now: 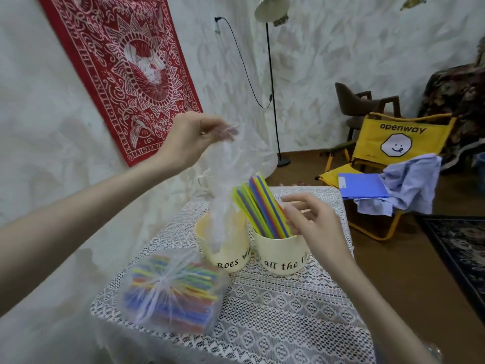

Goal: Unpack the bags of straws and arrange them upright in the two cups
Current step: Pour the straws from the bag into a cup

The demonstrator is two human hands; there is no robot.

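Two cream cups with black lettering stand side by side on a small lace-covered table (275, 311). The right cup (282, 254) holds a leaning bundle of coloured straws (262, 206). The left cup (225, 254) shows no straws. My left hand (194, 137) pinches the top of an empty clear plastic bag (225, 179), which hangs down over the left cup. Just right of the straws, my right hand (312, 219) hovers with relaxed fingers, its fingertips at the bundle's side. A tied bag full of coloured straws (172, 290) lies on the table's left front.
A white textured wall with a red tapestry (126, 69) runs close along the table's left side. A floor lamp (273, 88) stands behind. A yellow folding chair (388, 158) with a blue folder and cloth sits to the right on brown floor.
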